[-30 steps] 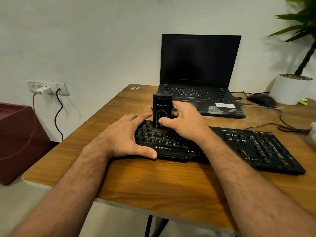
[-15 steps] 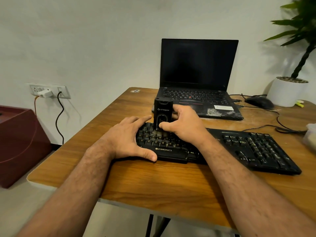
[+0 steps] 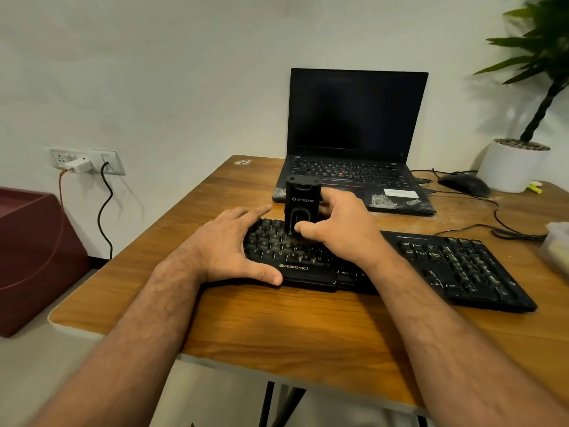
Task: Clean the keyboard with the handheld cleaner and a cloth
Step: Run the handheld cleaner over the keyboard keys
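One black Zebronics keyboard (image 3: 400, 266) lying slightly askew near the front edge of the wooden counter (image 3: 277, 328), pale specks among its keys. One black handheld cleaner (image 3: 301, 204), upright, boxy, nozzle down on the left-hand keys. Right hand (image 3: 338, 229) gripping the cleaner, fingers (image 3: 331, 200) curled behind it, thumb in front. Left hand (image 3: 231, 245) spread flat, bracing the keyboard's left end. Behind: one open laptop (image 3: 354, 143), one mouse (image 3: 463, 184), one potted plant (image 3: 514, 164).

The right hand (image 3: 341, 229) hides the keyboard's (image 3: 455, 266) middle keys; the plant (image 3: 542, 57) and container (image 3: 557, 246) are cropped at right.
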A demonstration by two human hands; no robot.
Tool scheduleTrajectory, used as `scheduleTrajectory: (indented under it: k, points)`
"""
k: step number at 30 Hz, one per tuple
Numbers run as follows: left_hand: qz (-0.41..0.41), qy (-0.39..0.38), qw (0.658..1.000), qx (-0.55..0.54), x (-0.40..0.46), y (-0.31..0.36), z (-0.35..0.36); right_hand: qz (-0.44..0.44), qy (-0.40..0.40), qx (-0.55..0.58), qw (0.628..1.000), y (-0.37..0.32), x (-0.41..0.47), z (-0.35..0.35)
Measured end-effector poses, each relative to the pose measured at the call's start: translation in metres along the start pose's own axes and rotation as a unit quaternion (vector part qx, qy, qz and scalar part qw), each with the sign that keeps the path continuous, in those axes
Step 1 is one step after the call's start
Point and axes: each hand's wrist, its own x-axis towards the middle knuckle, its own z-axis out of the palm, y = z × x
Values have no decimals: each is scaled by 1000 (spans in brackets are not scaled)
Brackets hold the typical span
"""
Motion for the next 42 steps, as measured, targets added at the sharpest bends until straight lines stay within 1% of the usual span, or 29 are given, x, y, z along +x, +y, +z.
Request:
scheduleTrajectory:
  k: [2, 3, 6, 8, 11, 12, 15, 16, 17, 19, 20, 21, 22, 24, 25, 26, 27, 30, 31, 32, 33, 36, 37, 38, 40, 41, 42]
  points:
    - [7, 6, 1000, 2, 2, -2, 1, -18, -50, 17, 998, -2, -4, 6]
    - [10, 8, 1000, 3, 2, -3, 1, -28, -51, -2, 998, -3, -4, 10]
    - [5, 4, 1000, 5, 4, -4, 2, -27, 21, -54, 998, -5, 5, 15]
    - [6, 3, 1000, -10, 4, -4, 1, -14, 31, -42, 999, -3, 11, 11]
    - [23, 19, 999, -42, 3, -4, 0, -18, -36, 4, 999, 1, 12, 8]
    - [28, 22, 999, -26, 2, -3, -1, -18, -34, 2, 999, 2, 11, 9]
    - [33, 12, 996, 84, 4, 1, -1, 17, 49, -20, 998, 8, 18, 6]
    - [35, 10, 993, 116, 5, 3, -1, 30, 62, -17, 997, 10, 20, 3]
    - [39, 11, 990, 138, 6, 5, -1, 38, 57, -3, 998, 12, 21, 0]
    - [51, 11, 986, 157, 8, 9, -1, 44, -1, 49, 998, 13, 20, -6]
    - [57, 7, 985, 161, 9, 11, -1, 42, -35, 61, 997, 12, 18, -7]
    - [61, 2, 985, 162, 10, 12, 0, 38, -53, 48, 997, 11, 16, -6]
    - [63, -1, 985, 162, 11, 13, 0, 33, -48, 20, 998, 11, 16, -3]
    - [61, -1, 986, 157, 11, 13, 1, 29, 14, -44, 999, 10, 19, 0]
    - [60, 1, 986, 157, 11, 13, 1, 32, 40, -57, 997, 9, 19, 0]
    - [58, 3, 986, 158, 11, 12, 2, 32, 48, -55, 997, 9, 19, -1]
    - [58, 4, 986, 158, 11, 12, 2, 28, 32, -36, 998, 9, 18, -3]
    - [59, 16, 988, 142, 12, 12, 2, 2, -88, 57, 994, 9, 9, -6]
    - [57, 18, 990, 131, 12, 12, 2, -6, -102, 68, 992, 10, 8, -4]
    - [55, 17, 991, 120, 13, 12, 2, -10, -91, 61, 994, 11, 9, -2]
    - [52, 15, 992, 110, 12, 11, 2, -7, -61, 42, 997, 13, 12, -1]
    - [45, 5, 994, 97, 10, 12, 0, 26, 50, -37, 998, 16, 24, -4]
    - [44, 4, 994, 96, 9, 13, 1, 31, 60, -32, 997, 17, 27, -7]
    - [43, 5, 995, 94, 8, 14, 0, 34, 51, -14, 998, 17, 29, -8]
    - [37, 4, 996, 79, 8, 15, 0, 31, 2, 13, 999, 16, 29, -7]
    - [34, 3, 997, 68, 8, 15, 0, 30, -8, -1, 1000, 16, 30, -5]
    - [31, 1, 998, 59, 7, 15, 0, 31, -1, -20, 999, 16, 32, -2]
